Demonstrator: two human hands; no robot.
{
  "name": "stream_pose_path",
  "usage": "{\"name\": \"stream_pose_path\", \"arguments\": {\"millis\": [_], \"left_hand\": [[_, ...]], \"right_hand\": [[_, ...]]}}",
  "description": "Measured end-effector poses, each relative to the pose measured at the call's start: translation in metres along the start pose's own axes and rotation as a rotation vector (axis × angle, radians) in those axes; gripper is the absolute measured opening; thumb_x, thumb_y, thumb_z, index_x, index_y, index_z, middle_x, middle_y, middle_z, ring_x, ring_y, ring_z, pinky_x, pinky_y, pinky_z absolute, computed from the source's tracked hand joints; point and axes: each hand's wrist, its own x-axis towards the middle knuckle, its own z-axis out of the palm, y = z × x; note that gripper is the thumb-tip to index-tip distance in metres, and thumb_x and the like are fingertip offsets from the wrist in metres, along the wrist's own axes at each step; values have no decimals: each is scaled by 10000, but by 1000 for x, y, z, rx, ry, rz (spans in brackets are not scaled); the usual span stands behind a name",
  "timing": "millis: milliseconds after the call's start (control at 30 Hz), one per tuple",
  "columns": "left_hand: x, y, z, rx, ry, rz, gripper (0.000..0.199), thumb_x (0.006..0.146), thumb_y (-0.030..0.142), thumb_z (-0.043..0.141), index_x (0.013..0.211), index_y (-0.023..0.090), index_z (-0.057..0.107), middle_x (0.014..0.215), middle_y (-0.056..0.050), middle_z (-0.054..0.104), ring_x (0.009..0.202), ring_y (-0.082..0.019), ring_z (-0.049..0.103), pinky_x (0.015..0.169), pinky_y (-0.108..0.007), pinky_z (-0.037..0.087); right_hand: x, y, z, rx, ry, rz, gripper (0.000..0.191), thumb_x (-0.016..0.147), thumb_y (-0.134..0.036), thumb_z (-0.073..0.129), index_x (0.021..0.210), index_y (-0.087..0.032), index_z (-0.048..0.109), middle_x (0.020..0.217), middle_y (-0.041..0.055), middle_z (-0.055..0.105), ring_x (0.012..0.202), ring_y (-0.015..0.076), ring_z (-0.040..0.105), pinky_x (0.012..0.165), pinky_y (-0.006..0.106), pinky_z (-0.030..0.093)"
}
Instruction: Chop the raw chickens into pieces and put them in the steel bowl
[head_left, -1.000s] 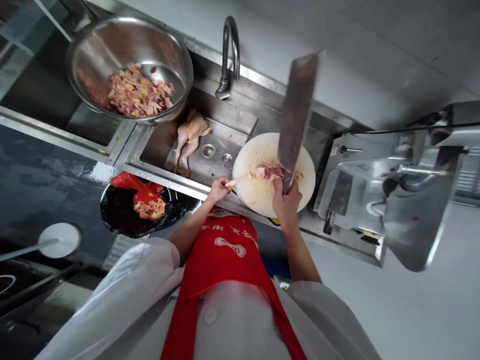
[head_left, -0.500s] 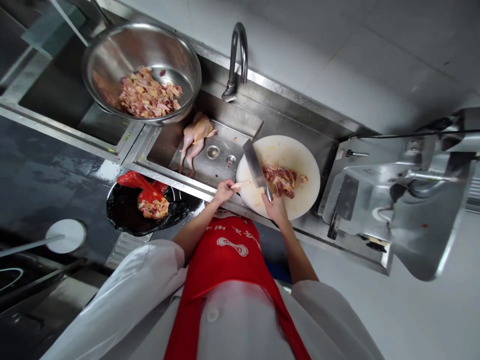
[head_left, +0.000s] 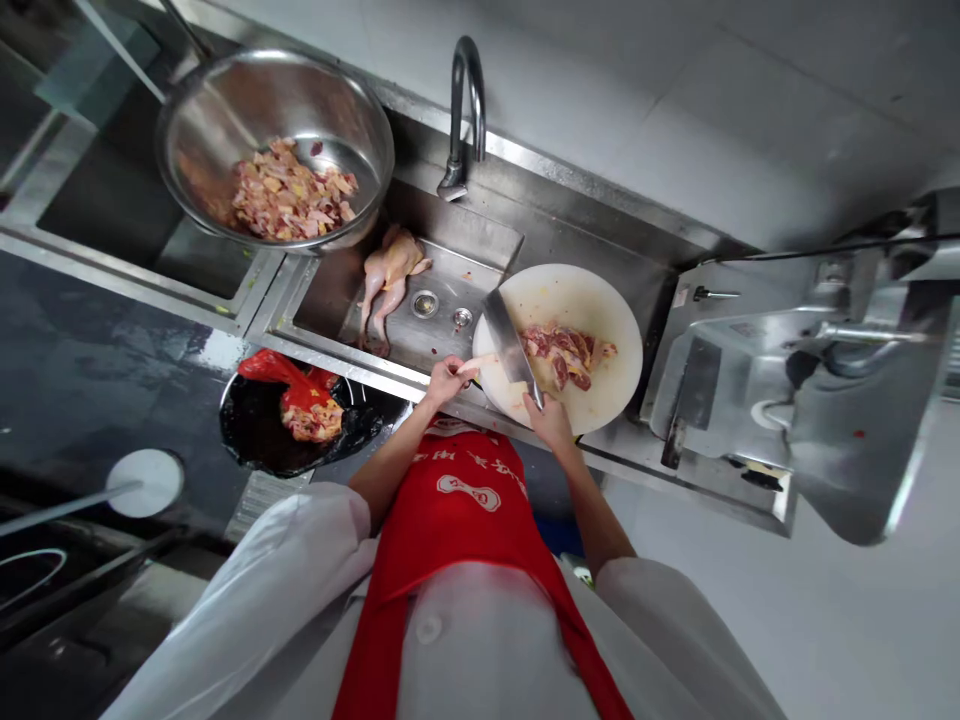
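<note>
My right hand (head_left: 551,418) is wrapped round the handle of a cleaver (head_left: 508,338), its broad blade lying over the left part of a round white cutting board (head_left: 615,300). Just right of the blade is a heap of cut raw meat (head_left: 562,352), dark red with pale skin. My left hand (head_left: 448,380) pinches the end of a thin, pale strip of poultry (head_left: 481,362) at the board's left edge. The strip's other end reaches to the blade; whether they touch I cannot tell. A whole plucked bird (head_left: 391,272) lies in the sink (head_left: 480,240), left of the board.
A large steel bowl (head_left: 225,90) with chopped meat stands at the upper left. Behind the sink rises a faucet (head_left: 466,90). A black-lined bin (head_left: 255,430) with a red bag and scraps is below left. A metal slicing machine (head_left: 757,350) borders the board's right.
The view has shifted slightly. The cleaver stays over the board's left part, and the strip in my left hand lies at a slightly different angle.
</note>
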Motion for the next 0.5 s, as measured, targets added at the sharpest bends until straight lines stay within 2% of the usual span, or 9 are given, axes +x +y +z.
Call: {"name": "stream_pose_path", "arguments": {"millis": [100, 167, 267, 367, 500], "left_hand": [[2, 22, 9, -162, 33, 84, 427, 632, 478, 860, 838, 155, 672, 663, 21, 627, 529, -61, 509, 519, -197, 400], [6, 38, 21, -288, -51, 124, 425, 664, 472, 847, 915, 167, 690, 719, 18, 637, 563, -56, 513, 562, -196, 427], [14, 53, 39, -356, -224, 156, 431, 688, 431, 845, 993, 182, 670, 816, -3, 655, 652, -78, 565, 649, -215, 480], [25, 53, 48, -236, -236, 229, 483, 685, 405, 848, 1071, 207, 636, 882, -7, 650, 707, -95, 585, 674, -225, 494], [39, 41, 44, 121, -106, 468, 349, 729, 407, 811, 970, 183, 695, 1022, -64, 600, 935, -151, 588, 753, -243, 511]], "right_hand": [[-1, 28, -13, 15, 35, 48, 463, 955, -536, 435, 940, -147, 686, 903, 155, 733, 871, 259, 675, 750, 305, 440], [-4, 38, -17, 33, 50, 82, 460, 959, -525, 425, 943, -146, 685, 913, 153, 731, 884, 258, 673, 753, 301, 434], [-8, 38, -18, 43, 39, 87, 435, 966, -505, 429, 1003, -148, 675, 920, 141, 730, 886, 251, 672, 748, 291, 426], [-10, 26, -20, 31, 19, 51, 423, 974, -490, 434, 1145, -157, 632, 955, 132, 733, 890, 250, 677, 745, 286, 418], [-9, 14, -24, 23, 17, 51, 411, 989, -460, 426, 1178, -147, 615, 994, 147, 731, 921, 259, 686, 752, 284, 412]]}}
